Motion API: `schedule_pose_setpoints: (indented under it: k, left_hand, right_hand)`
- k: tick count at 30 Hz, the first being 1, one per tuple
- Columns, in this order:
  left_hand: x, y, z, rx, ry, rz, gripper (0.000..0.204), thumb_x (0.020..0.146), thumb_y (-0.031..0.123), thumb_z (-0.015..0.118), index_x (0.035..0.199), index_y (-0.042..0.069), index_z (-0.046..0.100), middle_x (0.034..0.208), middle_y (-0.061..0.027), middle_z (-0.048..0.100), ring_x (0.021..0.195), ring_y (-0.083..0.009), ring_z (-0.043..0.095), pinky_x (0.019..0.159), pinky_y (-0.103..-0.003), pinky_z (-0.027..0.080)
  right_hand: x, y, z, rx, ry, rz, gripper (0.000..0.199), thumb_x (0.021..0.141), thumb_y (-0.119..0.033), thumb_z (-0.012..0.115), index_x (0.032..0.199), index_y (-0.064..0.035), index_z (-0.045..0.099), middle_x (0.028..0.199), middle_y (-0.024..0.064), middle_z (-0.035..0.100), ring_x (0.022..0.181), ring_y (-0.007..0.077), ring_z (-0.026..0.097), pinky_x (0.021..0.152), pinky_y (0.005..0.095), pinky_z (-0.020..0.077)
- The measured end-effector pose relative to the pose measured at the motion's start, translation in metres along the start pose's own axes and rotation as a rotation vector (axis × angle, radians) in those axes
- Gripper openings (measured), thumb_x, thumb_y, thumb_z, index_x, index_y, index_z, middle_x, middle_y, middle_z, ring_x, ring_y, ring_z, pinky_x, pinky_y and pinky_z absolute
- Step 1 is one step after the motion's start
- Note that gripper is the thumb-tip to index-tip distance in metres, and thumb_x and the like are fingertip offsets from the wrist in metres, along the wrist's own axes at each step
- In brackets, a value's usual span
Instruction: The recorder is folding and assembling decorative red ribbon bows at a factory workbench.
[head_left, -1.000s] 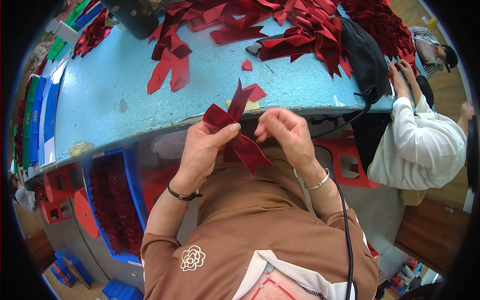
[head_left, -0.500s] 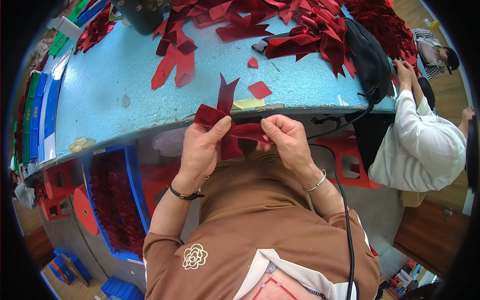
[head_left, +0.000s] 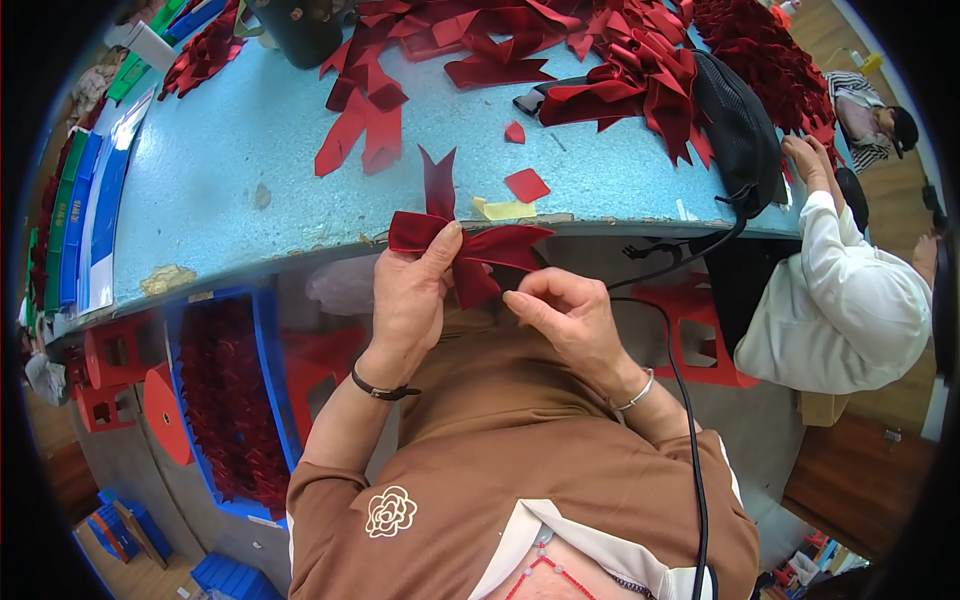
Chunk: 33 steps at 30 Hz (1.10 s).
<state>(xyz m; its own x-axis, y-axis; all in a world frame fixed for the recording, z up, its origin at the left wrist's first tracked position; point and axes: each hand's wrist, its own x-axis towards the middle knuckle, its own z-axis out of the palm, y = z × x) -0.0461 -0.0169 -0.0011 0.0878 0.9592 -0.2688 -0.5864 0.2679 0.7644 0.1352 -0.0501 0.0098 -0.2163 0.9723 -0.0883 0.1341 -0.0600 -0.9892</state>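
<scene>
A dark red velvet ribbon bow (head_left: 499, 245) is in front of me, just off the table's near edge. My left hand (head_left: 412, 290) pinches it at the middle, thumb on top and fingers beneath. One forked tail stands up toward the table, and another tail points down between my hands. Close to that lower tail's tip is my right hand (head_left: 568, 318), its thumb and forefinger brought together. Whatever is between those fingertips, if anything, is too small to make out.
Red ribbon pieces (head_left: 500, 60) cover the far part of the blue table (head_left: 230, 190). A black mesh bag (head_left: 735, 130) lies at the right, its cable running down past me. Below left stands a blue crate (head_left: 270, 370) of red bows. A person in white (head_left: 840, 290) works at the right.
My right hand has let go of the bow's right loop and moved down and slightly left, to the lower tail. The left hand still holds the bow, now tilted a little differently.
</scene>
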Motion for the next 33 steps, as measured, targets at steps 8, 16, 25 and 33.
schedule_pose_setpoints:
  k: [8,16,25,33]
  left_hand:
    - [-0.006,-0.005,0.010,-0.039,0.037,0.027,0.012,0.091,0.014,0.062,0.098,0.004,0.060,0.091,-0.0036,0.064,0.079,-0.0115,0.060,0.069,-0.027,0.048]
    - [-0.010,-0.004,0.016,0.026,-0.061,-0.116,0.025,0.080,-0.001,0.067,0.104,0.003,0.060,0.096,-0.0046,0.064,0.090,-0.0132,0.060,0.080,-0.028,0.048]
    - [0.004,-0.018,0.017,0.066,0.067,-0.078,0.022,0.078,-0.005,0.069,0.098,0.003,0.063,0.089,-0.0047,0.067,0.079,-0.0136,0.062,0.069,-0.027,0.050]
    - [0.012,-0.021,0.020,0.054,0.025,-0.045,0.019,0.080,-0.001,0.068,0.098,0.002,0.062,0.091,-0.0053,0.065,0.080,-0.0144,0.062,0.068,-0.029,0.050]
  right_hand:
    - [0.004,0.005,0.013,0.492,-0.020,0.173,0.011,0.088,-0.006,0.063,0.093,0.0037,0.060,0.080,0.0069,0.064,0.074,0.0128,0.063,0.068,0.0249,0.0515]
    - [0.002,0.009,0.001,0.195,0.055,0.053,0.010,0.084,-0.004,0.066,0.089,0.0027,0.060,0.079,0.0046,0.064,0.070,0.0081,0.060,0.061,0.0204,0.0477]
    - [0.014,0.023,-0.013,0.511,-0.005,0.174,0.011,0.084,-0.005,0.065,0.088,0.0029,0.058,0.077,0.0050,0.061,0.068,0.0112,0.061,0.061,0.0230,0.0487]
    - [0.027,0.026,-0.002,0.526,-0.035,0.233,0.015,0.087,-0.011,0.064,0.092,0.0031,0.061,0.077,0.0080,0.064,0.064,0.0126,0.061,0.058,0.0240,0.0497]
